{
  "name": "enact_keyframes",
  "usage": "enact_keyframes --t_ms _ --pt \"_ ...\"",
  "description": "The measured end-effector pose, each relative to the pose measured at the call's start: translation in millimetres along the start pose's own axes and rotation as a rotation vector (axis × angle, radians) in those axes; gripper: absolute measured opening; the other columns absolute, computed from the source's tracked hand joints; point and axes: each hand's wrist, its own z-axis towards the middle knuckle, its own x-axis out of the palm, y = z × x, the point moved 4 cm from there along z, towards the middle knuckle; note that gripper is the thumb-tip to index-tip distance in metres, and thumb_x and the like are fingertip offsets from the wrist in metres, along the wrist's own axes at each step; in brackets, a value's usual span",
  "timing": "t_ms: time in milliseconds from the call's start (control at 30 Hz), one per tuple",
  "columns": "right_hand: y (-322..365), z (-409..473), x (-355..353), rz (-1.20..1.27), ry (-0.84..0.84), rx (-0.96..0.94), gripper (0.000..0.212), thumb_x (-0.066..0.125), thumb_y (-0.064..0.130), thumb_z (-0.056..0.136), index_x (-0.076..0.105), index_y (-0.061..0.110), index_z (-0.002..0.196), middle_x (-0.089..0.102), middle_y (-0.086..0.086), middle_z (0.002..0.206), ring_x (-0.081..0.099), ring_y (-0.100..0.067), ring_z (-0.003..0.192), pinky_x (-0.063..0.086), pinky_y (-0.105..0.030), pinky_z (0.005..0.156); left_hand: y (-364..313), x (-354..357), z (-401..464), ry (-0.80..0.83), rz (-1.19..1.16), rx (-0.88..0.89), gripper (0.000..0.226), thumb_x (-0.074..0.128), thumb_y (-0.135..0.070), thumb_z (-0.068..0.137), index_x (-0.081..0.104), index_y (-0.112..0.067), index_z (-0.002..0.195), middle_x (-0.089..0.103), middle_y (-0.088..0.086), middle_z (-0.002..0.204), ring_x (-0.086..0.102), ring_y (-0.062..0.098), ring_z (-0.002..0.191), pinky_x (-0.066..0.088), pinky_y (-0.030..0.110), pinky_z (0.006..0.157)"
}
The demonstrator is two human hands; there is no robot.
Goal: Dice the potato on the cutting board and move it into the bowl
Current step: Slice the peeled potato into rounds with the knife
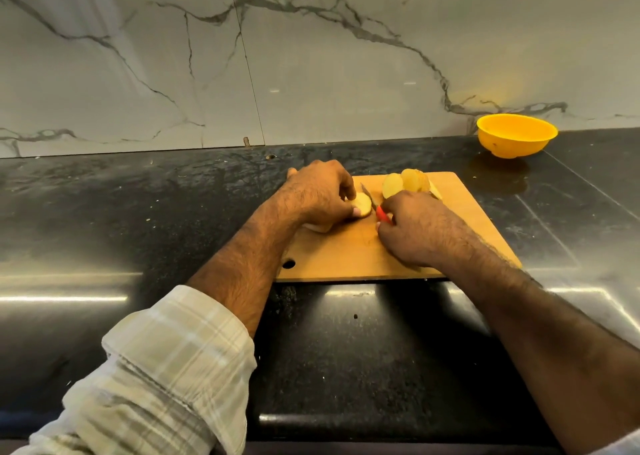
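Seen from the head camera, a wooden cutting board [433, 246] lies near the middle of a dark, glossy tabletop [138, 212], its far edge close to the marble wall. The left hand [318, 194] rests near the board's far left corner, its fingers [348, 191] curled over a pale potato piece [362, 204] and pinching it against the wood. The right hand [415, 229] sits just beside it, its fingers wrapped around the red handle of a small knife [382, 214]; the thin blade points away from the person and lies right against the held piece. More potato slices [405, 183] lean together by the board's far edge, touching the right hand's knuckles. A yellow bowl [516, 135] stands well apart, toward the tabletop's far right corner, and I cannot tell whether it holds anything.

The step in hand appears to be cutting the held piece, and no small cubes show yet, so dicing seems to be at an early stage. To do it well, the left fingertips should probably tuck back from the blade, since they sit very close to it. The piece looks small and rounded, so laying a flat face down would likely steady it. Even, straight cuts, then a turn and crosswise cuts, would give regular dice. The leaning slices could topple if the right hand nudges them.
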Motion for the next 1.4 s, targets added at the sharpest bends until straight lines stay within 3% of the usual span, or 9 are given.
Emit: enact_keyframes --t_ms 300,533,733,833,900,1067,1167,1267,1400 --pt "-1.8 7.1 -0.6 0.033 0.008 -0.01 0.045 0.063 0.037 0.1 0.059 0.023 0.142 0.066 -0.003 0.127 0.062 -0.022 0.11 0.06 -0.039 0.092 0.6 -1.9 0.7 0.006 0.033 -0.061 0.035 0.075 -0.049 0.093 0.071 -0.032 0.123 0.065 -0.004 0.131 0.056 0.02 0.128 0.029 0.061 0.118" --pt "-3.1 5.5 -1.8 0.024 0.012 0.008 0.046 0.063 0.036 0.101 0.058 0.021 0.144 0.065 -0.004 0.128 0.061 -0.022 0.111 0.059 -0.038 0.093 1.6 1.0 5.4 -0.032 0.048 -0.084 0.05 0.073 -0.072 0.083 0.067 -0.037 0.118 0.067 -0.008 0.123 0.057 0.019 0.122 0.029 0.067 0.115" --pt "-7.3 7.1 -3.2 0.053 -0.001 0.026 0.045 0.064 0.035 0.1 0.06 0.021 0.143 0.066 -0.003 0.128 0.062 -0.022 0.111 0.06 -0.039 0.094 -1.8 -1.5 5.1 -0.01 0.069 -0.079 0.042 0.068 -0.062 0.093 0.068 -0.032 0.123 0.068 -0.006 0.127 0.059 0.02 0.125 0.031 0.065 0.116" --pt "-9.0 6.6 -5.4 0.056 -0.054 0.021 0.04 0.064 0.035 0.1 0.063 0.021 0.137 0.068 -0.002 0.12 0.061 -0.02 0.102 0.059 -0.036 0.086 13.6 -14.4 -4.5 0.055 -0.05 -0.061 0.057 0.07 -0.068 0.088 0.065 -0.031 0.131 0.066 -0.005 0.125 0.061 0.019 0.118 0.051 0.047 0.102" --pt "-5.9 2.5 -9.0 0.051 -0.145 -0.025 0.033 0.061 0.035 0.1 0.067 0.022 0.129 0.069 0.001 0.111 0.061 -0.017 0.095 0.059 -0.036 0.081 25.0 -23.2 -14.0 0.126 -0.09 -0.065 0.065 0.073 -0.072 0.082 0.066 -0.028 0.128 0.063 -0.006 0.12 0.06 0.016 0.112 0.051 0.036 0.089" --pt "22.8 -15.2 0.0 -0.012 -0.133 -0.189 0.037 0.058 0.041 0.099 0.067 0.027 0.133 0.069 0.004 0.118 0.062 -0.016 0.1 0.061 -0.038 0.086 45.7 -27.7 -23.3 0.271 -0.155 -0.112 0.06 0.082 -0.067 0.073 0.066 -0.026 0.114 0.065 -0.001 0.116 0.065 0.016 0.101 0.058 0.034 0.075" --pt "30.6 -17.5 6.0 -0.102 -0.068 -0.181 0.04 0.06 0.042 0.099 0.066 0.028 0.135 0.067 0.003 0.114 0.061 -0.017 0.099 0.061 -0.036 0.086 48.5 -30.1 -21.5 0.237 -0.221 -0.154 0.063 0.088 -0.059 0.071 0.063 -0.023 0.117 0.063 0.002 0.112 0.071 0.018 0.094 0.059 0.029 0.064" --pt "23.3 -14.2 0.8 -0.142 -0.067 -0.11 0.037 0.06 0.038 0.099 0.066 0.024 0.133 0.065 0.001 0.106 0.061 -0.018 0.096 0.06 -0.035 0.084 44.5 -28.2 -17.0 0.135 -0.261 -0.142 0.065 0.091 -0.056 0.069 0.062 -0.02 0.114 0.062 0.0 0.11 0.069 0.018 0.094 0.061 0.031 0.066" --pt "12.5 -7.7 -4.1 -0.133 -0.06 -0.012 0.041 0.061 0.036 0.1 0.063 0.021 0.139 0.068 -0.003 0.119 0.064 -0.022 0.104 0.061 -0.039 0.089 38.6 -22.9 -11.2 0.069 -0.318 -0.112 0.059 0.092 -0.052 0.071 0.063 -0.018 0.109 0.065 0.001 0.107 0.069 0.014 0.087 0.055 0.023 0.057"
